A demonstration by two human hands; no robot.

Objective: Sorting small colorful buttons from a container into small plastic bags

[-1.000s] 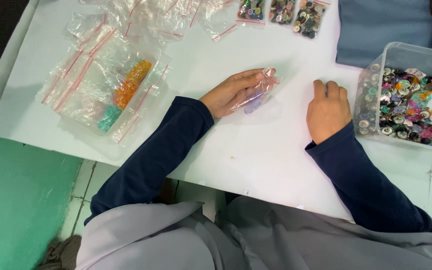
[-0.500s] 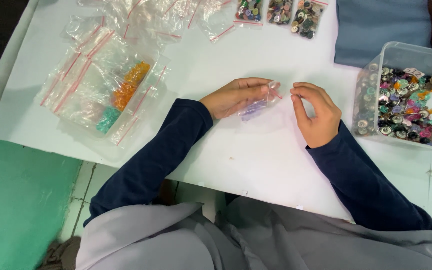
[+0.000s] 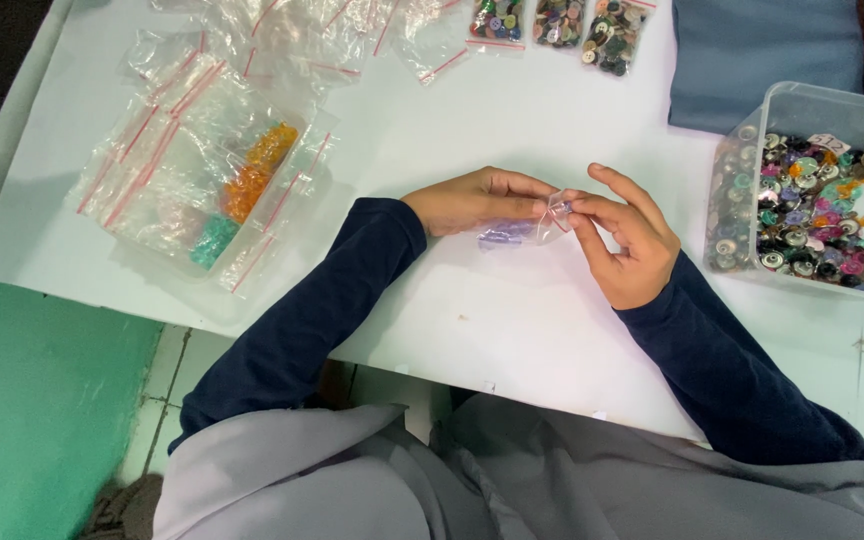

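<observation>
A small clear plastic zip bag with purple pieces inside (image 3: 524,230) is pinched at its top edge between the fingertips of the left hand (image 3: 477,200) and the thumb and forefinger of the right hand (image 3: 624,240). The remaining fingers of the right hand are spread and raised. The bag is held just above the white table top (image 3: 512,320), between the two hands, near the middle of the table. To the right, a clear rectangular plastic tub filled with mixed coloured buttons (image 3: 812,190) is seen near the right hand. To the left, well apart, a heap of empty clear zip bags with red seal strips (image 3: 182,150) is laid out, with orange and teal pieces among them. Three filled button bags (image 3: 552,20) are lined up along the far edge.
</observation>
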